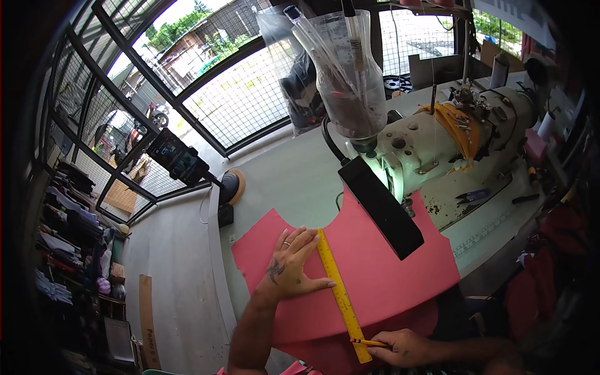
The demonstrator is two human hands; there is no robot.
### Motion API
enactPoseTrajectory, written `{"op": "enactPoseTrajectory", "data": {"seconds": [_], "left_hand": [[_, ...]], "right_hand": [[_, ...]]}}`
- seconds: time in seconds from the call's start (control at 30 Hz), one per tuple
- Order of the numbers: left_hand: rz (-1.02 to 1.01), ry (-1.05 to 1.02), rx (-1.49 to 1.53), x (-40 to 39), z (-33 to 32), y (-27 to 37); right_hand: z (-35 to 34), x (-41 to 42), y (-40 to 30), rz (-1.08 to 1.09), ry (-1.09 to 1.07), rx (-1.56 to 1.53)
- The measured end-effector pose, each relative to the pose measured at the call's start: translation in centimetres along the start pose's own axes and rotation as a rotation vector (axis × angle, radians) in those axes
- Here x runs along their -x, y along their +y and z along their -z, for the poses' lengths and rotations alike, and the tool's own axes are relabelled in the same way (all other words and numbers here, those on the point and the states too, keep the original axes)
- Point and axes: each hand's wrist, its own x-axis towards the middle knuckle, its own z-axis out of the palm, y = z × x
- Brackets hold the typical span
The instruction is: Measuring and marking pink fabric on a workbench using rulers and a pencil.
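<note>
My left hand (293, 267) lies spread on a pink cut fabric piece (384, 276), a ring on one finger. Its thumb and fingertips touch the edge of a yellow ruler (340, 295), which runs lengthwise over the cloth. At the ruler's near end, my right hand (403, 347) holds an orange pencil (370, 343) that crosses the ruler, its eraser end toward the left. The fabric has curved cut-outs along its far edge, and its near part hangs over the table edge. A black box-shaped lamp (382, 206) hides part of the cloth.
An industrial sewing machine (422, 140) stands at the right, with a plastic bottle of pens (351, 79) on its head. Purple-handled thread snips (473, 196) lie on its bed. A phone on a stand (178, 157) is at the left, near piled folded clothes (70, 225).
</note>
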Motion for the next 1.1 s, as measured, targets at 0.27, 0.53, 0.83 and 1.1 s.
{"op": "enactPoseTrajectory", "data": {"seconds": [0.27,0.53,0.83,1.1], "left_hand": [[-0.004,0.020,-0.005,-0.2,0.2,-0.1],[-0.008,0.035,0.029,0.6,0.2,0.0],[0.019,0.020,0.048,1.2,-0.1,-0.2],[0.013,0.009,0.058,1.2,-0.2,0.1]], "right_hand": [[2.7,0.9,-3.0,0.107,0.207,0.072],[4.8,1.9,-6.4,0.522,0.556,0.356],[5.5,1.1,-7.0,0.614,0.635,0.320],[6.4,-0.4,-8.1,0.608,0.552,0.465]]}}
